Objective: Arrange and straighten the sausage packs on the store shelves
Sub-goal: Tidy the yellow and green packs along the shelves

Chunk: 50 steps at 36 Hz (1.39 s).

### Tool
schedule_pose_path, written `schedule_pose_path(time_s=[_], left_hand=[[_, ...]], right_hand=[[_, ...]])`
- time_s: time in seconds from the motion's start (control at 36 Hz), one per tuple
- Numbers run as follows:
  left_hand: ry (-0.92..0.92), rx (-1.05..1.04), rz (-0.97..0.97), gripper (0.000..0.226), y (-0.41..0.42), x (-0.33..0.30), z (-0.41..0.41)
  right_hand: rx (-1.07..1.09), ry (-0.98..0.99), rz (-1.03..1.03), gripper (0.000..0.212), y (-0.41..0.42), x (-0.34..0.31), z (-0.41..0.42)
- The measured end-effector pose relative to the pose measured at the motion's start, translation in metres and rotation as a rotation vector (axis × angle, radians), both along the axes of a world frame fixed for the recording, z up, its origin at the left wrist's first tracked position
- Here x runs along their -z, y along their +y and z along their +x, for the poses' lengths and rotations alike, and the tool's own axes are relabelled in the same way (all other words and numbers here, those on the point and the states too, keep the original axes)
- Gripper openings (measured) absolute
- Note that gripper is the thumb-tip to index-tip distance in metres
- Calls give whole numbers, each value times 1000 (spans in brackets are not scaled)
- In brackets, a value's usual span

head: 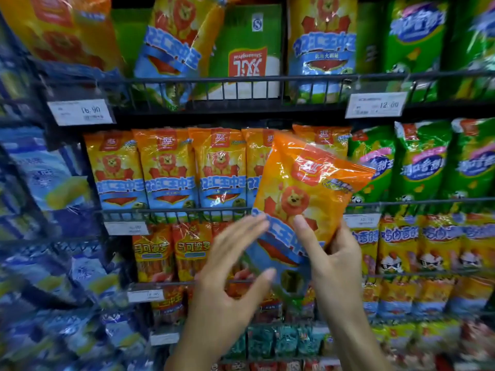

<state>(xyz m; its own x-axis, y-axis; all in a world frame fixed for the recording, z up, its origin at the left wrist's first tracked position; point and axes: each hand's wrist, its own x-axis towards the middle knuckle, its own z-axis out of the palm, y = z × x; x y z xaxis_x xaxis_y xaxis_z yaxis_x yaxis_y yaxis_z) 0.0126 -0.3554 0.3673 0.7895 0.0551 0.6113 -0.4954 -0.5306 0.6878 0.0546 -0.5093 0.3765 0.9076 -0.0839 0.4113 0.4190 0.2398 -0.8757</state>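
Note:
My right hand grips an orange sausage pack with a lion picture, thumb on its front, holding it tilted to the right in front of the middle shelf. My left hand is spread with straight fingers beside the pack's lower left corner; its fingertips reach the pack's edge. Behind the held pack a row of matching orange lion packs stands upright on the middle shelf, behind its wire rail.
Green packs fill the shelf to the right. Larger lion packs and a green box sit on the shelf above. Price tags hang from the rails. Blue packs hang at left, red-orange packs below.

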Motion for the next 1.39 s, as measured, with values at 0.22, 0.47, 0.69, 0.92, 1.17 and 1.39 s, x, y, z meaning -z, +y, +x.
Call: schedule_pose_path(time_s=[0.22, 0.47, 0.69, 0.92, 1.17, 1.39], left_hand=[[372, 78, -287, 47, 22, -6, 5], [231, 1, -469, 32, 25, -4, 7], [65, -142, -453, 48, 31, -33, 26], [-13, 43, -264, 42, 57, -110, 46], [-345, 97, -87, 55, 73, -203, 78], [-480, 42, 33, 40, 78, -245, 108]], right_hand=[[-193, 49, -67, 29, 9, -3, 8], [-328, -46, -309, 50, 2, -11, 24], [-154, -228, -490, 73, -1, -38, 44], [-105, -511, -365, 65, 0, -106, 66], [40, -690, -337, 63, 6, -187, 94], [148, -811, -302, 62, 19, -228, 128]])
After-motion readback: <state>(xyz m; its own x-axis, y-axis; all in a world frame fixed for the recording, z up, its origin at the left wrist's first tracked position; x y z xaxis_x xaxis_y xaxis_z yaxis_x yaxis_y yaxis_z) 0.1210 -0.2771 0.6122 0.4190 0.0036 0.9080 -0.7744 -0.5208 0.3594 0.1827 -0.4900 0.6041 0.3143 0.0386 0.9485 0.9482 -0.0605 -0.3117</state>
